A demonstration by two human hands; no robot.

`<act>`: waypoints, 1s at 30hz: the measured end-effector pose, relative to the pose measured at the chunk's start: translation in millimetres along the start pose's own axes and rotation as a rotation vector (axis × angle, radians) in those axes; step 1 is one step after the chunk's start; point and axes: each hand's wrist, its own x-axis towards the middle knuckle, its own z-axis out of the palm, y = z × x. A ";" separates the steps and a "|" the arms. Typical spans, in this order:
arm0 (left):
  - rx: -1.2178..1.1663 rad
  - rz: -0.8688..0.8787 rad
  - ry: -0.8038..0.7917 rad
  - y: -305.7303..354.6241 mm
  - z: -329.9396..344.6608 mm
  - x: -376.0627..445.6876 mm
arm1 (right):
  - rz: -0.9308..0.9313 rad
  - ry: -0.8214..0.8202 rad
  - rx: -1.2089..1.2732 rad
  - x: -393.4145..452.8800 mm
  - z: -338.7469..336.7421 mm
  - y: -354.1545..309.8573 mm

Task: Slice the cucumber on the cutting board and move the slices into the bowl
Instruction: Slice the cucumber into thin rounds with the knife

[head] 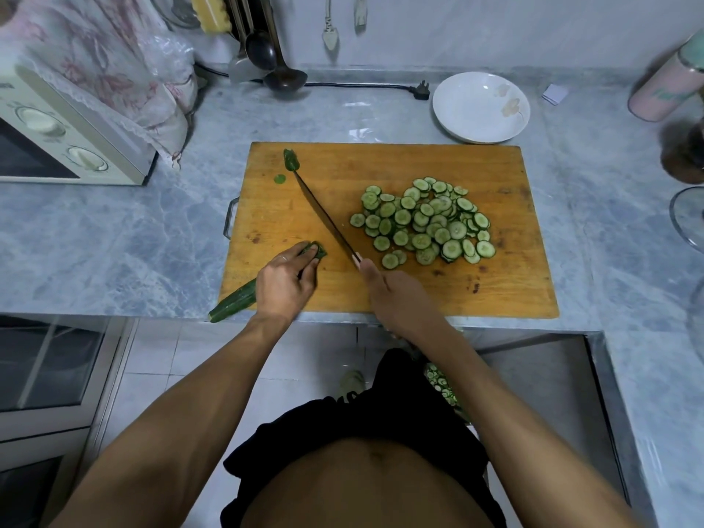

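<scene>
- The wooden cutting board (495,283) lies on the grey marble counter (114,242), with a small metal handle on its left edge.
- The left hand (284,282) rests on the cucumber (234,303), fingers curled down over it so that they hold it against the board near the front left corner.
- The cucumber lies at a slant: its uncut end juts past the board's front left corner, and its cut end shows just beyond the fingertips.
- The right hand (396,299) grips the handle of the knife (324,219), fingers wrapped round it, forefinger stretched toward the blade.
- The blade runs diagonally up and left across the board, between the cucumber and the slices; whether its edge touches the wood is hard to tell from this angle.
- A dark green cucumber end piece (291,160) sits at the knife's tip, near the board's back left corner, and one small green scrap (280,179) lies just beside it.
- A heap of cucumber slices (426,222) covers the middle right of the board, many overlapping.
- The white bowl (457,120) stands on the counter just behind the board's back right part, holding no slices.
- A cream microwave (57,146) under a floral cloth stands at the left, ladles hang on the wall behind, and a black plug (421,91) lies near the bowl.
</scene>
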 end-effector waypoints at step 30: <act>0.036 0.016 -0.014 0.4 4.4 -4.2 | 0.072 -0.073 0.025 10.3 29.7 -15.2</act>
